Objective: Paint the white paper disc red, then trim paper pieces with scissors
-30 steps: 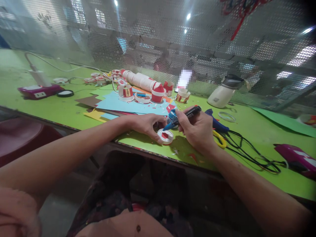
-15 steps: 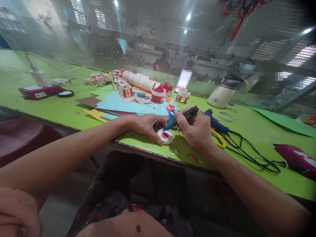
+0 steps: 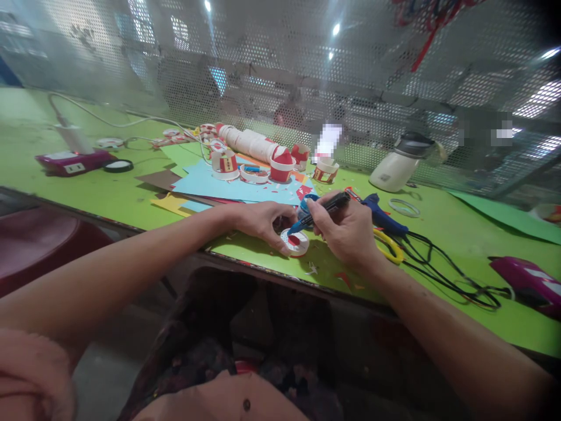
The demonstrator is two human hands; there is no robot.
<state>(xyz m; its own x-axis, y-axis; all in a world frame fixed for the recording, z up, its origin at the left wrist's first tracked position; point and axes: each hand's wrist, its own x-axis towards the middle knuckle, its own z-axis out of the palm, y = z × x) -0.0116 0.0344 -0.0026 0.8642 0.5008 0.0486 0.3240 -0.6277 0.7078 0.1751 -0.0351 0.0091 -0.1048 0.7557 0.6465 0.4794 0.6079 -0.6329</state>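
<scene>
We've got a lime-green desk [image 3: 100, 193], paper scraps scattered around the work spot. Blue paper [image 3: 214, 186] lies on a stack of coloured sheets, with a row of red-and-white paper cups [image 3: 249, 143] on its side behind it. Purple power block [image 3: 74, 162] far left, another purple block [image 3: 523, 280] far right with black cable beside it. Beige flask [image 3: 392, 169] stands toward the back, in front of a perforated screen [image 3: 272, 58]. Dark red stool [image 3: 39, 245] sits at left, below desk level.

White disc with red centre [image 3: 298, 247] is near the front edge; can't tell if it's fully flat. Our left grip [image 3: 263, 223] curls round its left side, thumb on the rim, holding it. Our right grip [image 3: 348, 228] pinches a black-and-blue marker [image 3: 313, 217], tip at the disc's upper left.

Versus one second ago: view shifts slightly, marker's rear end sits a bit lower, and the right grip uncovers more of the blue glue gun [image 3: 388, 217]. Left grip stays put on the disc.
</scene>
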